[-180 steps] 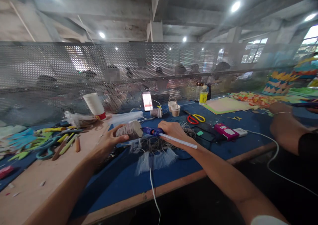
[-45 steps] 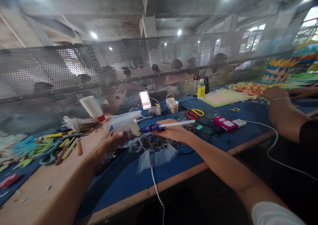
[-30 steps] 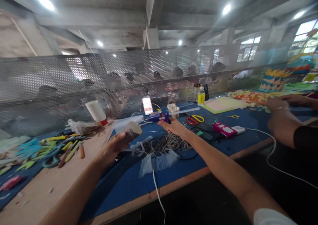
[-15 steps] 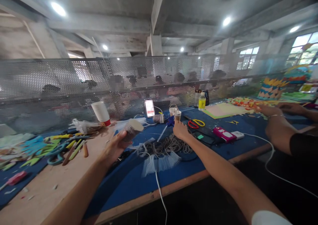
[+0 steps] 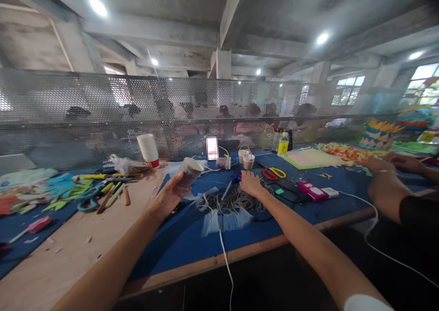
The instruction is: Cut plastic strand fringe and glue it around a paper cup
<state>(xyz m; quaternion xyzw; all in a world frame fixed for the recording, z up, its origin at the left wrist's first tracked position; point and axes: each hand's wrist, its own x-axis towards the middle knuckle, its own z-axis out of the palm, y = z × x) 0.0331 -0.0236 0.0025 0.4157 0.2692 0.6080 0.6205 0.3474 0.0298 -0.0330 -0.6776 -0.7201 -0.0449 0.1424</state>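
Observation:
My left hand (image 5: 170,193) is closed around a cup wrapped in grey cord (image 5: 190,173), tilted with its pale mouth up. My right hand (image 5: 250,183) reaches over the tangled grey cord (image 5: 240,199), its fingers bent down beside the blue glue gun (image 5: 236,176); whether they hold anything is hidden. Just beyond that hand stand two small cups, a nearer one (image 5: 248,161) and one with a looped handle (image 5: 243,154). Clear glue sticks (image 5: 226,222) lie fanned in front of the cord.
Red and yellow scissors (image 5: 274,173) and a magenta device (image 5: 312,191) lie right of my right hand. Stacked paper cups (image 5: 148,150) stand back left, near tools (image 5: 89,196). Another person's hands (image 5: 380,167) work at the far right, behind a white cable (image 5: 372,206).
My right hand has come off the nearer small cup and lowered toward the glue gun and cord. My left hand still holds the wrapped cup. The view has shifted slightly left.

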